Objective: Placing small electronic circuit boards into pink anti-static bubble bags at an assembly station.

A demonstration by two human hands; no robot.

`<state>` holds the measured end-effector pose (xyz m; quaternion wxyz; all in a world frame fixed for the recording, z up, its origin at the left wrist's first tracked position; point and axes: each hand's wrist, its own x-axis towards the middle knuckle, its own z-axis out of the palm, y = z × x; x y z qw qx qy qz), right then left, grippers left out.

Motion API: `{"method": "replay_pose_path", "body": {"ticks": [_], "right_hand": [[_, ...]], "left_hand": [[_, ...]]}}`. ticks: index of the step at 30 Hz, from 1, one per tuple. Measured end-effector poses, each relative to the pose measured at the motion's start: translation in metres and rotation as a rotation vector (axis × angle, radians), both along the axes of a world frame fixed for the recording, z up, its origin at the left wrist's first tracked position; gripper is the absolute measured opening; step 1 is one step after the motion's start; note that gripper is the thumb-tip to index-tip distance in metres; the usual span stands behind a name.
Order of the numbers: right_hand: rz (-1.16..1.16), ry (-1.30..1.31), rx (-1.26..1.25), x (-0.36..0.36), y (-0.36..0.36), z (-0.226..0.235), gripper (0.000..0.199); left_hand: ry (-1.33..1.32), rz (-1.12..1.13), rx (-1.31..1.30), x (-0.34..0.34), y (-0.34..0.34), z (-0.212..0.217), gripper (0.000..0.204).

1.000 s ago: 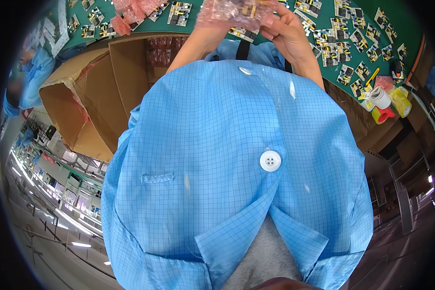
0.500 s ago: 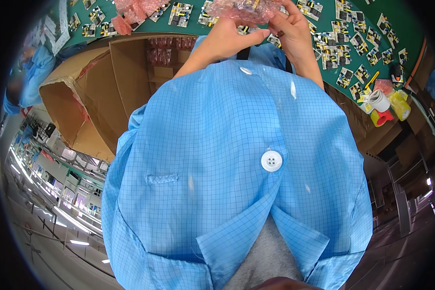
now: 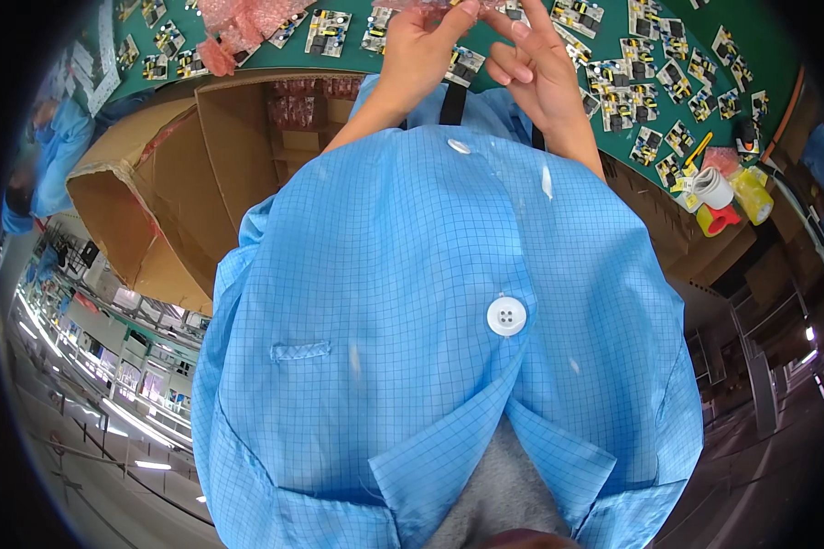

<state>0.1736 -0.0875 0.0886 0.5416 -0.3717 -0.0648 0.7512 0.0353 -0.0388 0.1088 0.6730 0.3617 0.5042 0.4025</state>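
At the top edge my left hand (image 3: 421, 57) pinches a piece of pink bubble wrap (image 3: 438, 4). Most of that wrap is cut off by the picture's edge, and whatever it may contain is hidden. Just to its right is my right hand (image 3: 545, 78), its fingers apart, some stretched upward and others half bent, close to the wrap. A small circuit board (image 3: 464, 64) lies on the green table (image 3: 566, 89) between my hands. To the left of them rests another circuit board (image 3: 328, 33), and more pink bubble wrap (image 3: 245, 23) lies crumpled beyond it.
Several circuit boards (image 3: 624, 91) cover the table's right side. Near its right edge are a white roll (image 3: 712, 188), a yellow tape roll (image 3: 753, 197), a red tape roll (image 3: 719, 220) and a yellow pen-like tool (image 3: 699, 149). Open cardboard boxes (image 3: 160, 192) stand left; a blue-sleeved person (image 3: 59, 151) is beyond.
Both hands and the bubble wrap have shifted toward the top edge, so less of the wrap shows. My right hand's fingers have spread away from it. The view has shifted slightly.
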Motion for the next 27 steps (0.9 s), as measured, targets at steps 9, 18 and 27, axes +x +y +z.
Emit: {"method": "replay_pose_path", "body": {"ticks": [9, 18, 27], "right_hand": [[-0.152, 0.338, -0.132, 0.0, 0.021, 0.003, 0.033], [-0.025, -0.173, -0.17, 0.005, 0.068, 0.001, 0.004], [0.156, -0.638, 0.17, 0.071, 0.112, -0.043, 0.038]], "left_hand": [[0.026, -0.031, -0.035, 0.004, 0.014, -0.027, 0.019], [-0.033, 0.023, -0.015, -0.006, 0.034, -0.041, 0.024], [-0.113, 0.008, -0.292, 0.009, 0.061, -0.07, 0.029]]}}
